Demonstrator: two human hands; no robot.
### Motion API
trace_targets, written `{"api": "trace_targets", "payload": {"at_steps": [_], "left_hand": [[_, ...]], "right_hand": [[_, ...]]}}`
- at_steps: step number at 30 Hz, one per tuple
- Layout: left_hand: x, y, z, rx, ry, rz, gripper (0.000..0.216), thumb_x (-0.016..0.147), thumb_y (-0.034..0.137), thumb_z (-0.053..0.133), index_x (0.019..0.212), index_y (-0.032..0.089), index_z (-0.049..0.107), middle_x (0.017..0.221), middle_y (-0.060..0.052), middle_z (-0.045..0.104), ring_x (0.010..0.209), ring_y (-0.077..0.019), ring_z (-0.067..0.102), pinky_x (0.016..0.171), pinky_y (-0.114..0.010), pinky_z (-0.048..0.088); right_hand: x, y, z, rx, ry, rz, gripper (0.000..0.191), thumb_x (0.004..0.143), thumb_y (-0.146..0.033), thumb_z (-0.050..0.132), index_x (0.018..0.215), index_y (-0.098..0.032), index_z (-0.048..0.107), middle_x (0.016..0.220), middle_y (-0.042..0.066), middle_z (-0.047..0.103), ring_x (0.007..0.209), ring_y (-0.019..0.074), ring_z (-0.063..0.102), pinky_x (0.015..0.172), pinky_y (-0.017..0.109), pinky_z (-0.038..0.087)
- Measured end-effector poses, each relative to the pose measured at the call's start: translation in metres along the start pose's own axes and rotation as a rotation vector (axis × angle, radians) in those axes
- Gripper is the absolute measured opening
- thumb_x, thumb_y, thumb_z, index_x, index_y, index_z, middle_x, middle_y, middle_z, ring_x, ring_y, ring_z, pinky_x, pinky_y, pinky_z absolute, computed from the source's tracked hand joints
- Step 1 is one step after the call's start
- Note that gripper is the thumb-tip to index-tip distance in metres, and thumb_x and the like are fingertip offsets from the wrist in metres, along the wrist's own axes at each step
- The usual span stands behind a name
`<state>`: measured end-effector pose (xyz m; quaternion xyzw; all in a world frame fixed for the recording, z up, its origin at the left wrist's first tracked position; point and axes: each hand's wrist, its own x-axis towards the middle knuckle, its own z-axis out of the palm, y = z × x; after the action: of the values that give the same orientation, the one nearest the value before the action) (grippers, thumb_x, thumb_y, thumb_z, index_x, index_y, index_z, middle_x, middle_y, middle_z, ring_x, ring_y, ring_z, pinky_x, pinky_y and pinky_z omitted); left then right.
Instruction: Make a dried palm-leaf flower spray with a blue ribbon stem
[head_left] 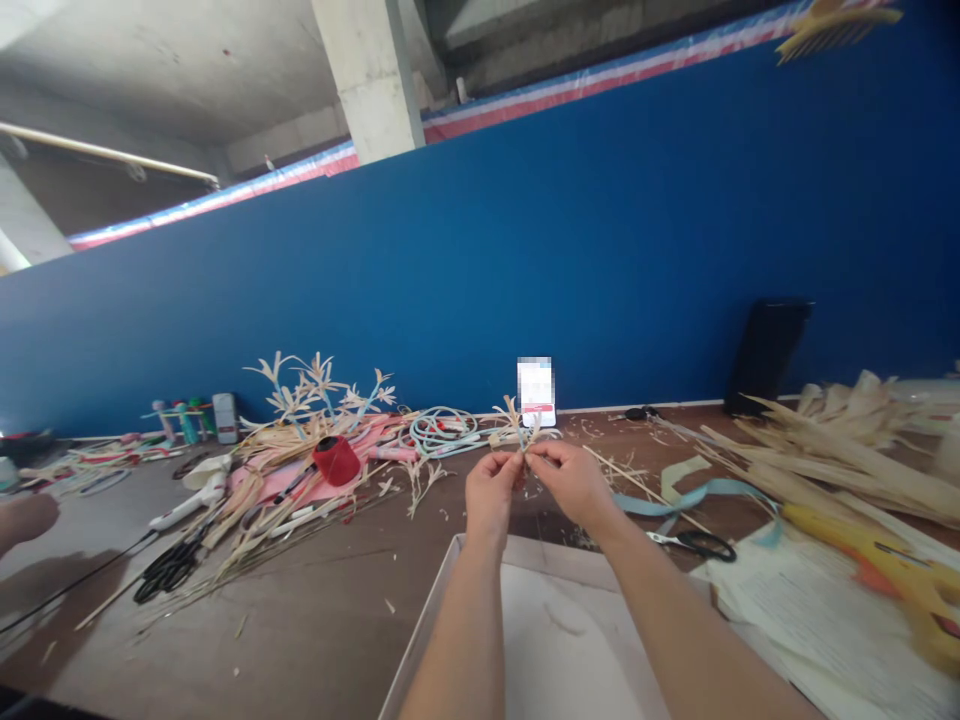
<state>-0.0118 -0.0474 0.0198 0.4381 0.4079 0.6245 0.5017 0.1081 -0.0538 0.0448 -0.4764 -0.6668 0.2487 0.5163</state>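
Observation:
Both my hands meet in the middle of the view, above the far edge of a white box (555,640). Between their fingertips is a small flower of pale straw-like strips (513,408). My left hand (491,485) pinches it low down from the left. From the right, my right hand (574,485) pinches the same spot, thumb and forefinger pressed together. The flower's petals spread upward above the fingers; its lower end is hidden by them. Just behind it a lit phone (535,390) leans against the blue wall.
Left lie made straw flowers (322,380), a red spool (336,461), black-handled scissors (169,570) and a white corded tool (187,505). Right are dried husks (847,450), a blue ribbon (705,490), small scissors (705,545) and a yellow glue gun (877,560). Another person's hand (28,522) shows far left.

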Motion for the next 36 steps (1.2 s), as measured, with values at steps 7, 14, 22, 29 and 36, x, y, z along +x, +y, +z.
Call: {"api": "trace_targets", "payload": {"at_steps": [7, 14, 22, 29, 36], "left_hand": [[-0.003, 0.01, 0.001, -0.199, -0.079, -0.007, 0.03, 0.063, 0.039, 0.069, 0.075, 0.012, 0.06, 0.062, 0.0, 0.056, 0.055, -0.0071, 0.048, 0.056, -0.019, 0.037], [-0.006, 0.016, 0.001, -0.376, -0.169, -0.029, 0.022, 0.065, 0.031, 0.07, 0.075, 0.014, 0.061, 0.07, 0.0, 0.059, 0.063, -0.0074, 0.053, 0.064, -0.021, 0.042], [-0.007, 0.015, -0.001, -0.366, -0.159, -0.128, 0.027, 0.062, 0.033, 0.072, 0.078, 0.014, 0.06, 0.076, -0.002, 0.062, 0.066, -0.0092, 0.057, 0.064, -0.021, 0.044], [-0.005, 0.013, -0.004, -0.379, -0.176, -0.165, 0.028, 0.062, 0.032, 0.073, 0.08, 0.013, 0.062, 0.07, -0.001, 0.061, 0.06, -0.0062, 0.054, 0.061, -0.019, 0.043], [-0.006, 0.018, -0.004, -0.303, -0.117, -0.206, 0.033, 0.055, 0.036, 0.075, 0.077, 0.013, 0.065, 0.065, 0.0, 0.06, 0.056, -0.0061, 0.052, 0.058, -0.02, 0.042]], "right_hand": [[-0.004, -0.016, 0.001, -0.145, 0.084, -0.164, 0.02, 0.079, -0.027, 0.047, 0.08, -0.022, 0.067, 0.08, 0.003, 0.065, 0.074, 0.0164, 0.057, 0.066, 0.025, 0.041], [-0.01, -0.029, 0.0, -0.175, 0.09, -0.263, 0.021, 0.081, -0.023, 0.046, 0.083, -0.025, 0.066, 0.088, 0.002, 0.065, 0.083, 0.0165, 0.057, 0.073, 0.026, 0.041], [-0.005, -0.021, 0.002, -0.022, 0.066, -0.099, 0.021, 0.077, -0.03, 0.05, 0.084, -0.023, 0.069, 0.081, 0.003, 0.068, 0.071, 0.0169, 0.06, 0.065, 0.027, 0.045], [-0.003, -0.018, 0.001, 0.001, 0.038, -0.011, 0.021, 0.073, -0.031, 0.054, 0.083, -0.022, 0.07, 0.082, 0.002, 0.07, 0.074, 0.0177, 0.061, 0.066, 0.027, 0.045], [-0.003, -0.016, 0.0, -0.02, 0.031, -0.005, 0.023, 0.073, -0.032, 0.053, 0.083, -0.022, 0.071, 0.081, 0.002, 0.07, 0.075, 0.0186, 0.062, 0.067, 0.027, 0.046]]}}
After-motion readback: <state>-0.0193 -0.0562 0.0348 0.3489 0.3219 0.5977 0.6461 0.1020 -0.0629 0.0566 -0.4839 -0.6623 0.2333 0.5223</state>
